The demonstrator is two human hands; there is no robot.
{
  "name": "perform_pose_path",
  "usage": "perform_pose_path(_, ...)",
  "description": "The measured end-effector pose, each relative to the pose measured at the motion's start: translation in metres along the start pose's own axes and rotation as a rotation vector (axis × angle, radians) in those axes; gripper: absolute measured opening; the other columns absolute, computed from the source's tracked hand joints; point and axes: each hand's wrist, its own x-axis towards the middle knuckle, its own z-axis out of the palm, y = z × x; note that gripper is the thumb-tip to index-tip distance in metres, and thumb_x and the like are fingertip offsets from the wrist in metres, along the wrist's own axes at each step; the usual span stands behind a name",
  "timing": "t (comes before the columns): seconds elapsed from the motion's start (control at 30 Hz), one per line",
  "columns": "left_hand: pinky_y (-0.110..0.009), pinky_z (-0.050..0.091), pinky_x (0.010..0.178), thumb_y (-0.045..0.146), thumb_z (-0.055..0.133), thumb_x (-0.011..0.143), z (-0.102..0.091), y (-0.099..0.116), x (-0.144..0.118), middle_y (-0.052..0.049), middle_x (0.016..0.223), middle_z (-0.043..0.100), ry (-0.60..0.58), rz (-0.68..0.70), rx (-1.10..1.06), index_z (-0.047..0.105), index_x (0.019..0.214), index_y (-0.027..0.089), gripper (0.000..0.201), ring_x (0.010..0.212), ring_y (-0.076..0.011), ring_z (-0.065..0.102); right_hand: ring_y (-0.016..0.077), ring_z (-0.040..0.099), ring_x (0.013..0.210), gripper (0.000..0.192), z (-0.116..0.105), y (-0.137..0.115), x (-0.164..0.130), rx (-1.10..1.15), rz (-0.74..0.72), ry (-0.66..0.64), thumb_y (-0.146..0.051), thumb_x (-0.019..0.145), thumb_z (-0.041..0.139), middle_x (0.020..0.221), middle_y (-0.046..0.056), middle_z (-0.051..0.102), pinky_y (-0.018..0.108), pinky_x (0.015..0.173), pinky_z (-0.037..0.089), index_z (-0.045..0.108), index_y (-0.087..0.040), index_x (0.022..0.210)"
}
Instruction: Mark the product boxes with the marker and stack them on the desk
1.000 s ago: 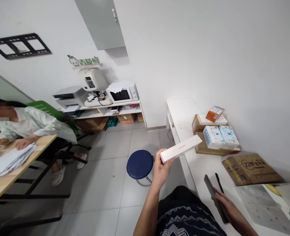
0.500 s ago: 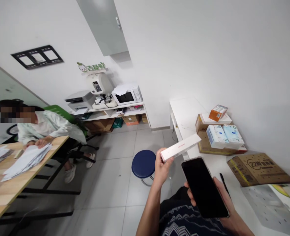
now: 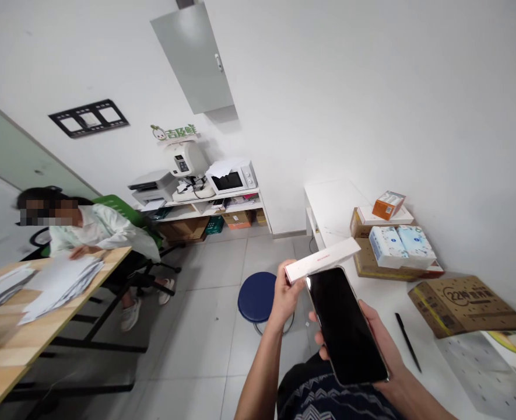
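Left hand [image 3: 284, 291] clamped on long white cardboard box [image 3: 322, 261] end, light, stiff; right hand [image 3: 374, 350] cradling slick black smartphone [image 3: 345, 326], likely fragile.

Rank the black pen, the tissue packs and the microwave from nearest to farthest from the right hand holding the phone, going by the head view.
From the right hand:
1. Black pen, on the white table just to the hand's right.
2. Tissue packs, farther along the table, atop a cardboard box.
3. Microwave, on the shelf against the far wall, to the left.
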Motion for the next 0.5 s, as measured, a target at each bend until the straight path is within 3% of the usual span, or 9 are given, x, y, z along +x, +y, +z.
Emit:
perform_pose_path(0.13,-0.025,0.045,0.075,0.036,0.074,0.078,0.006,0.002,-0.004,-0.001,0.097,0.061,0.009,-0.041,-0.016,0.06,0.109,0.025,0.036,0.083,-0.0151,0.055,0.0263,0.075,0.075,0.053,0.012,0.001,0.006,0.062,-0.048,-0.017,-0.054,0.093,0.05,0.105,0.015,0.079,0.037,0.066,0.06,0.076,-0.011,0.112)
perform_pose_path(0.33,-0.026,0.046,0.077,0.033,0.074,0.073,0.015,-0.003,-0.015,-0.001,0.097,0.063,-0.002,-0.117,-0.052,0.06,0.109,0.025,0.039,0.084,-0.0155,0.057,0.0265,0.076,0.076,0.053,0.005,0.005,0.008,0.076,-0.066,-0.003,-0.054,0.091,0.055,0.105,0.017,0.079,0.036,0.065,0.06,0.075,-0.01,0.113)
perform_pose_path(0.5,-0.027,0.046,0.076,0.038,0.073,0.072,0.017,-0.004,-0.015,-0.002,0.094,0.064,-0.024,-0.09,-0.036,0.06,0.107,0.023,0.04,0.083,-0.0171,0.057,0.0259,0.075,0.077,0.051,0.005,0.003,0.005,0.064,-0.082,0.001,-0.054,0.089,0.056,0.104,0.014,0.079,0.036,0.067,0.06,0.074,-0.013,0.113)
